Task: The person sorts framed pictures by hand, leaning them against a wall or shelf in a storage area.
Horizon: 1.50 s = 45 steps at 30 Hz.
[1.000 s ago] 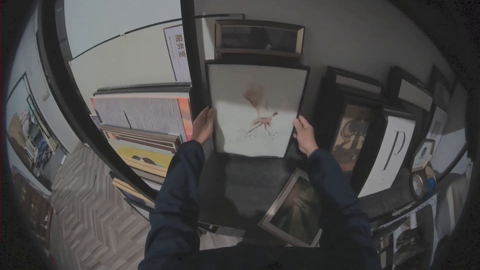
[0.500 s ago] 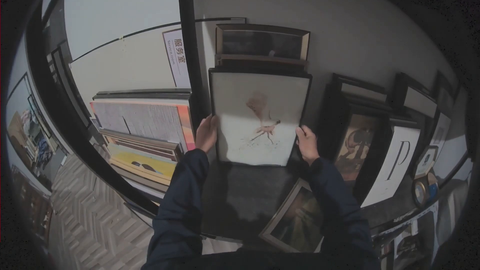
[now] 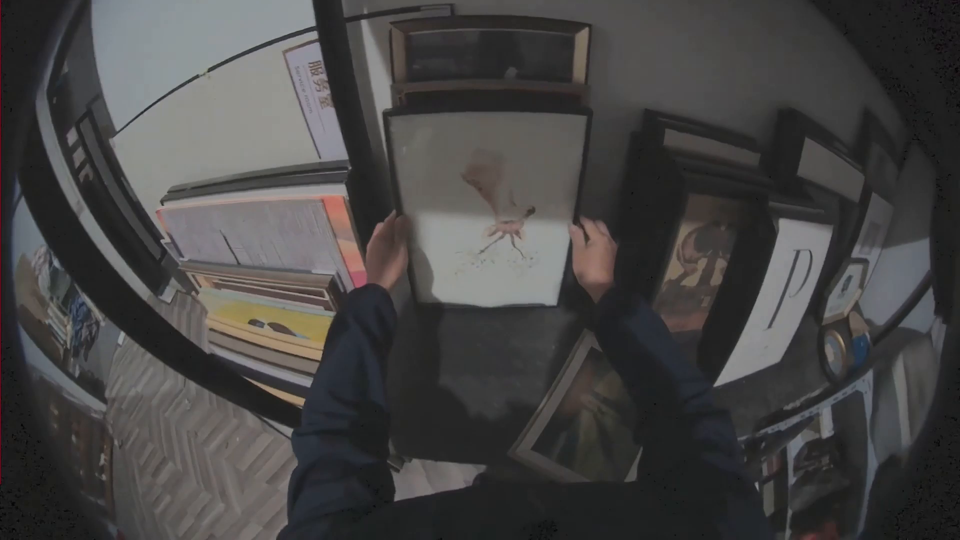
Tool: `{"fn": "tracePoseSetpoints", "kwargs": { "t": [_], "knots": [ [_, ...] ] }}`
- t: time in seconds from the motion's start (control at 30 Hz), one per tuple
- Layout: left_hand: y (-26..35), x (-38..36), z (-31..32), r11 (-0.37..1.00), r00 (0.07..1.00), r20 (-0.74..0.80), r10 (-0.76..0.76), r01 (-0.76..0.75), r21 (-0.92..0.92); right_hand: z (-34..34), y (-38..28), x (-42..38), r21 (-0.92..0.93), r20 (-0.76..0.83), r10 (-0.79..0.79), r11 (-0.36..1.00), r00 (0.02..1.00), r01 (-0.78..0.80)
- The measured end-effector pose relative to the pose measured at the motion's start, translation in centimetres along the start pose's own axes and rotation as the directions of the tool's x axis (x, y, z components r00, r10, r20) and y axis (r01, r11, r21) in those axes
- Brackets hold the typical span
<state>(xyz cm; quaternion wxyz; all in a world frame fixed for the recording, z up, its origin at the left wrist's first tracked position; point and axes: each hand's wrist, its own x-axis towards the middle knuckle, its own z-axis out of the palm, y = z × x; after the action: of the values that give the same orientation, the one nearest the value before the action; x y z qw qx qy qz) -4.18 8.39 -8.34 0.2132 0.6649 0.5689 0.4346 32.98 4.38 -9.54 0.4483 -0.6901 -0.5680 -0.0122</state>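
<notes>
1. The wall (image 3: 700,30) fills the top of the view, grey, with a dark vertical post (image 3: 335,90) running down its left part.
2. The shelf (image 3: 470,380) is a dark surface below the wall; the frames stand on it or lean back from it.
3. The print (image 3: 485,205), a pale sheet with a reddish bird-like figure in a thin black frame, stands upright at the back edge of the shelf, leaning against the wall (its foot rests on the shelf top).
4. A stack (image 3: 265,260) of flat frames lies beyond the shelf's left edge, the top one orange-edged, a yellow one lower down.
5. A letter frame (image 3: 785,290), white with a black "P", leans near the right edge of the shelf, with a brown picture (image 3: 695,260) just left of it.
6. A wooden frame (image 3: 490,55) sits against the wall directly above the print.
7. A loose frame (image 3: 580,420) lies tilted at the front edge of the shelf, under the right sleeve.
8. The left hand (image 3: 385,252) grips the print's left side, fingers curled round the frame edge.
9. The right hand (image 3: 594,258) clasps the print's right side low down, thumb on the front (the fingers behind cannot be seen).
</notes>
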Motion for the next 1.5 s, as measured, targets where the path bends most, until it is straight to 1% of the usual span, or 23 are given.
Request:
{"fn": "tracePoseSetpoints", "kwargs": {
  "t": [0.1, 0.2, 0.3, 0.37, 0.4, 0.5, 0.6, 0.67, 0.7, 0.77, 0.87, 1.0, 1.07, 1.1, 1.2, 1.27, 1.3, 1.4, 1.5],
  "knots": [
    [-0.3, -0.2, 0.5, 0.998, 0.998, -0.021, -0.06, 0.059, -0.036, -1.9, -1.8, -0.3, 0.035, 0.125, 0.062, 0.997, 0.99, -0.067],
    [0.5, -0.4, 0.2, 0.995, 0.996, -0.013, -0.091, 0.09, -0.032, -2.2, -2.0, -0.4, 0.079, 0.155, 0.043, 0.995, 0.987, -0.056],
    [1.4, -1.1, -0.1, 0.988, 0.993, 0.013, -0.113, 0.114, -0.106, -2.2, -1.6, -0.7, 0.13, 0.169, 0.009, 0.991, 0.986, -0.031],
    [0.5, -2.1, 0.2, 0.98, 0.986, 0.034, -0.166, 0.168, -0.103, -2.6, -1.4, -1.3, 0.132, 0.235, 0.012, 0.99, 0.972, -0.044],
    [0.0, -2.6, 0.4, 0.976, 0.98, 0.05, -0.194, 0.198, -0.096, -2.8, -1.1, -1.6, 0.128, 0.266, 0.025, 0.99, 0.964, -0.061],
    [-1.6, -4.4, 0.9, 0.965, 0.963, 0.091, -0.256, 0.259, -0.032, -2.7, 0.2, -2.5, 0.072, 0.432, 0.084, 0.989, 0.898, -0.127],
    [0.0, -6.0, 0.8, 0.932, 0.921, 0.164, -0.353, 0.363, -0.029, -1.9, 1.3, -3.3, -0.009, 0.504, 0.135, 0.989, 0.853, -0.15],
    [-0.8, -6.6, 1.2, 0.948, 0.937, 0.198, -0.288, 0.309, -0.083, -2.0, 1.1, -3.7, -0.064, 0.55, 0.18, 0.983, 0.815, -0.173],
    [-1.0, -6.9, 1.4, 0.95, 0.94, 0.202, -0.273, 0.297, -0.099, -2.2, 0.9, -3.9, -0.078, 0.563, 0.188, 0.982, 0.805, -0.174],
    [-1.1, -7.1, 1.5, 0.927, 0.891, 0.265, -0.369, 0.373, 0.038, -2.5, 0.3, -4.1, -0.091, 0.598, 0.212, 0.976, 0.773, -0.198],
    [0.3, -7.0, 1.3, 0.881, 0.818, 0.339, -0.465, 0.464, 0.089, -1.9, 0.6, -4.3, -0.077, 0.601, 0.202, 0.978, 0.773, -0.195],
    [1.3, -6.8, 1.4, 0.841, 0.778, 0.344, -0.525, 0.538, 0.066, -2.7, -0.7, -4.3, -0.059, 0.634, 0.2, 0.976, 0.747, -0.211],
    [0.3, -6.6, 1.8, 0.831, 0.771, 0.374, -0.516, 0.556, 0.002, -1.7, 0.6, -4.5, -0.032, 0.564, 0.168, 0.983, 0.808, -0.182],
    [-0.1, -6.6, 1.8, 0.824, 0.765, 0.378, -0.521, 0.567, -0.012, -1.4, 0.9, -4.6, -0.024, 0.553, 0.158, 0.985, 0.818, -0.173],
    [-0.9, -6.9, 1.4, 0.839, 0.771, 0.402, -0.493, 0.544, -0.014, -1.1, 1.0, -4.8, 0.019, 0.556, 0.16, 0.979, 0.816, -0.205],
    [-2.0, -6.6, 1.6, 0.91, 0.838, 0.362, -0.407, 0.404, 0.088, -0.8, 1.8, -4.8, 0.061, 0.541, 0.145, 0.976, 0.828, -0.211],
    [-2.6, -6.6, 1.7, 0.922, 0.853, 0.35, -0.386, 0.371, 0.113, -0.6, 2.2, -4.9, 0.073, 0.54, 0.137, 0.975, 0.83, -0.208],
    [-4.3, -6.5, 1.9, 0.939, 0.864, 0.369, -0.341, 0.3, 0.165, 0.0, 2.9, -4.9, 0.043, 0.545, 0.138, 0.98, 0.827, -0.192],
    [-4.0, -6.6, 2.0, 0.946, 0.887, 0.339, -0.314, 0.26, 0.196, -0.3, 2.3, -5.1, -0.041, 0.611, 0.194, 0.976, 0.768, -0.214]
  ]
}}
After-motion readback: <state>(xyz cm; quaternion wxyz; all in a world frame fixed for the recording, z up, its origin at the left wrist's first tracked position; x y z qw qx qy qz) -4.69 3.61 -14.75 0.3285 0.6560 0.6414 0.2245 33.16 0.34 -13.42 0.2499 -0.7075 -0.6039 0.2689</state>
